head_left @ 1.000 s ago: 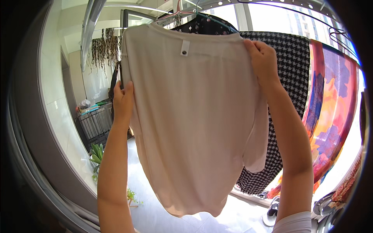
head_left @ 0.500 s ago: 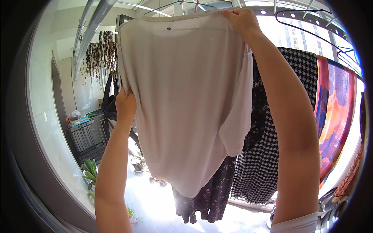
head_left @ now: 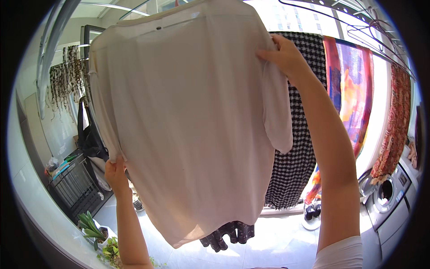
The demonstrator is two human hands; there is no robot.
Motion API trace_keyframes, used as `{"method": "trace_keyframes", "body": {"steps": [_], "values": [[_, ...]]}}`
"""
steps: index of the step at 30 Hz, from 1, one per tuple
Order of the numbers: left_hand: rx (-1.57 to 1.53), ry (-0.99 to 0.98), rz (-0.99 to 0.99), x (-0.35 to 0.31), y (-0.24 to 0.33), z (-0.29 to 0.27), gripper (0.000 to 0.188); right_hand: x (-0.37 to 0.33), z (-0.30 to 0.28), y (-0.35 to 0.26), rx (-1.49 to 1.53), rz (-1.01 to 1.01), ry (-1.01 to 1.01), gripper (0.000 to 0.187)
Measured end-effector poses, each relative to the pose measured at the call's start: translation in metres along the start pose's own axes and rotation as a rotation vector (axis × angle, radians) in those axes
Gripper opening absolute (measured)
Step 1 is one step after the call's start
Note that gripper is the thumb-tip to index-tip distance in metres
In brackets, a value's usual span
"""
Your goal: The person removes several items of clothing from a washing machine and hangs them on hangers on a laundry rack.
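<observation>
A pale beige, thin, see-through shirt point(head_left: 188, 107) hangs spread out in front of me, its small dark tag near the neckline. The top of a teal hanger point(head_left: 134, 10) shows behind the neckline; how it sits in the shirt is partly hidden. Low at the left side, my left hand point(head_left: 117, 177) pinches the end of one sleeve. My right hand point(head_left: 286, 56) is at the other sleeve, below the shoulder, thumb on the front and fingers curled behind the cloth. Behind the shirt, the hem of a dark patterned garment point(head_left: 230, 235) peeks out.
A black-and-white houndstooth scarf point(head_left: 295, 148), a multicoloured cloth point(head_left: 351, 85) and a red patterned cloth point(head_left: 394, 121) hang at the right. Empty hangers point(head_left: 374, 29) are overhead. A washing machine point(head_left: 387, 193) stands lower right, a black rack point(head_left: 71, 184) and potted plants point(head_left: 92, 228) at left.
My right hand has gone from the shirt's shoulder down to the sleeve. My left hand has moved lower, to the sleeve's end. The shirt looks closer and the view has turned right.
</observation>
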State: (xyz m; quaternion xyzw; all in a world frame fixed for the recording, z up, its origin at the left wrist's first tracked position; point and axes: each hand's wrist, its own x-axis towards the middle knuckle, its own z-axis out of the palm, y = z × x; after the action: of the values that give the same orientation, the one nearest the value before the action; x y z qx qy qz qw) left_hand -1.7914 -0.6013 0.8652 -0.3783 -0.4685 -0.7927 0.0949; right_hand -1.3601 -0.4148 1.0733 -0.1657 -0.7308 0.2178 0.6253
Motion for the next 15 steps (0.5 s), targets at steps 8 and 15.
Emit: {"method": "trace_keyframes", "body": {"steps": [8,15], "values": [[0.074,-0.322,-0.234,-0.107,-0.051,-0.005,0.047,-0.171,-0.038,0.113,0.171,0.493,-0.012,0.034],[0.161,-0.298,-0.352,-0.19,-0.042,0.048,0.047,-0.263,0.054,0.182,0.101,0.511,-0.149,0.062]]}}
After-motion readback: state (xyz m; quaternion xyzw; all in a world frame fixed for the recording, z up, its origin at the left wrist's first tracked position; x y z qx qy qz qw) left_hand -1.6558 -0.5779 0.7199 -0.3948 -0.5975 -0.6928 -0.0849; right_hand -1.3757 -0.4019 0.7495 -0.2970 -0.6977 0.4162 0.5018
